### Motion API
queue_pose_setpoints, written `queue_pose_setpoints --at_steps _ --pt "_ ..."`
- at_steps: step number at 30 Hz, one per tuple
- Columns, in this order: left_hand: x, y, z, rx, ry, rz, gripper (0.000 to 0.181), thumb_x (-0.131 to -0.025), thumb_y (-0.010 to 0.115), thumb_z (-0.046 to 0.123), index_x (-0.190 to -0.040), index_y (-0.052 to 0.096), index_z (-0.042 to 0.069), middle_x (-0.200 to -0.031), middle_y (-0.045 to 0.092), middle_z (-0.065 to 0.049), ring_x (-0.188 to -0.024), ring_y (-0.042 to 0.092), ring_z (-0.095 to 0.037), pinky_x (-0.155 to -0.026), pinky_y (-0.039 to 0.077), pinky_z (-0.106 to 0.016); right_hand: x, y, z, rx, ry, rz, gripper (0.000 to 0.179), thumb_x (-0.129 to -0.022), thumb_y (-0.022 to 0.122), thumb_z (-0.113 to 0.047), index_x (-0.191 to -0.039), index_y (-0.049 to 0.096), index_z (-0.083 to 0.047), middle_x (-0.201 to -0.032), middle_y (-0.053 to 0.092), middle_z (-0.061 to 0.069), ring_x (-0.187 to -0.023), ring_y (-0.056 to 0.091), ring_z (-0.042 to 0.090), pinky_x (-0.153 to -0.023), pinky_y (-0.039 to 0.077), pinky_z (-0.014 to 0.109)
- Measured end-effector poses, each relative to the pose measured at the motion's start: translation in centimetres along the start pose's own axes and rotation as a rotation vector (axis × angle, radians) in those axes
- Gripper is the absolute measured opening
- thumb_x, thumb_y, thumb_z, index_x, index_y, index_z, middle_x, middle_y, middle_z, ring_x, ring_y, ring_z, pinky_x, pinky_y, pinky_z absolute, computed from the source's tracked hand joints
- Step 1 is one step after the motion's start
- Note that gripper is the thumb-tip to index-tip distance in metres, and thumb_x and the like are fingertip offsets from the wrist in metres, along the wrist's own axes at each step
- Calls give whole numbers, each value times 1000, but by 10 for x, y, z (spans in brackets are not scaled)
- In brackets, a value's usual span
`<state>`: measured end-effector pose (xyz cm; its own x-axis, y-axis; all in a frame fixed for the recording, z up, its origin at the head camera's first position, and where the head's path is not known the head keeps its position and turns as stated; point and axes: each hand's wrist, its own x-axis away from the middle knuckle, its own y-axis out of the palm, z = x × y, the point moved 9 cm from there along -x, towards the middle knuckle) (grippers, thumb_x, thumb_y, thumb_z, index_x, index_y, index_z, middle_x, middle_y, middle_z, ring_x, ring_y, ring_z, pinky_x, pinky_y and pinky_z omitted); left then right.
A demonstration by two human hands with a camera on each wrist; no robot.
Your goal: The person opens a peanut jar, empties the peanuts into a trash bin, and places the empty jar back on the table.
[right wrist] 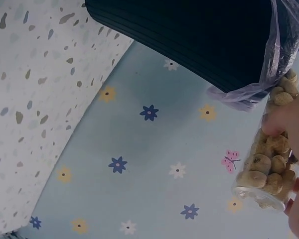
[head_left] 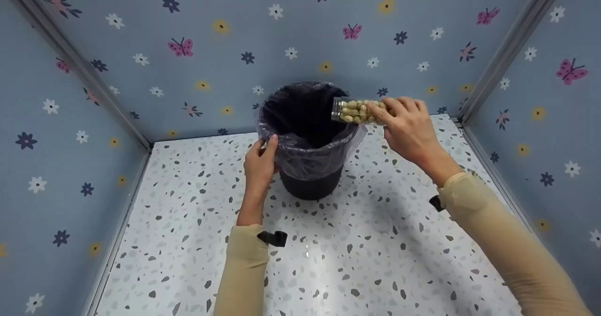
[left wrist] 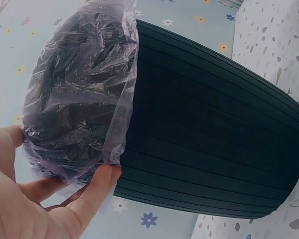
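Observation:
A dark trash bin [head_left: 311, 187] stands on the floor, its top lined with a thin translucent purple bag [left wrist: 84, 89] folded down over the rim. My left hand [head_left: 261, 165] grips the near-left side of the rim through the bag, thumb on top and fingers against the outside. In my right hand [head_left: 409, 127] is a clear jar [head_left: 336, 109] lying nearly level, its neck over the right side of the bin. Round beige pieces [right wrist: 269, 164], nut-like in look, fill much of the jar. The bin's inside looks dark.
The bin is close to the back wall [head_left: 300, 34], which is blue with flowers and butterflies. Patterned side walls [head_left: 61, 165] rise at left and right. A speckled white floor [head_left: 188, 222] runs under and around the bin.

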<state>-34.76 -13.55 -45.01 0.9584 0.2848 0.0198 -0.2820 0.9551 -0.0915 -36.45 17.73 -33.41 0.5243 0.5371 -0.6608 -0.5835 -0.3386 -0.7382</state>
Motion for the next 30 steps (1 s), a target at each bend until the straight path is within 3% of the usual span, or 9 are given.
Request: queue_pose_setpoints --at_steps 6,18,30 --pt "-1 2 1 0 10 -3 66 -92 57 56 -141 51 12 -113 62 -9 -90 64 -24 -77 56 -39 -7 2 -1 -12 -43 -38 56 -89 58 0 -139 56 -24 -128 58 17 -108 52 41 -87 39 57" --pt "0 0 -2 22 6 5 67 -92 58 55 -142 50 12 -111 62 -10 -89 63 -24 -75 56 -39 -17 6 -6 46 -151 -106 73 -78 66 11 -141 53 -23 -134 52 19 -113 47 42 -97 34 56" --pt "-3 0 -4 30 -2 -25 73 -91 58 59 -145 47 11 -113 61 -9 -92 63 -23 -77 54 -37 -28 11 -11 85 -231 -175 63 -84 70 0 -140 51 -19 -136 50 18 -119 44 43 -103 30 54"
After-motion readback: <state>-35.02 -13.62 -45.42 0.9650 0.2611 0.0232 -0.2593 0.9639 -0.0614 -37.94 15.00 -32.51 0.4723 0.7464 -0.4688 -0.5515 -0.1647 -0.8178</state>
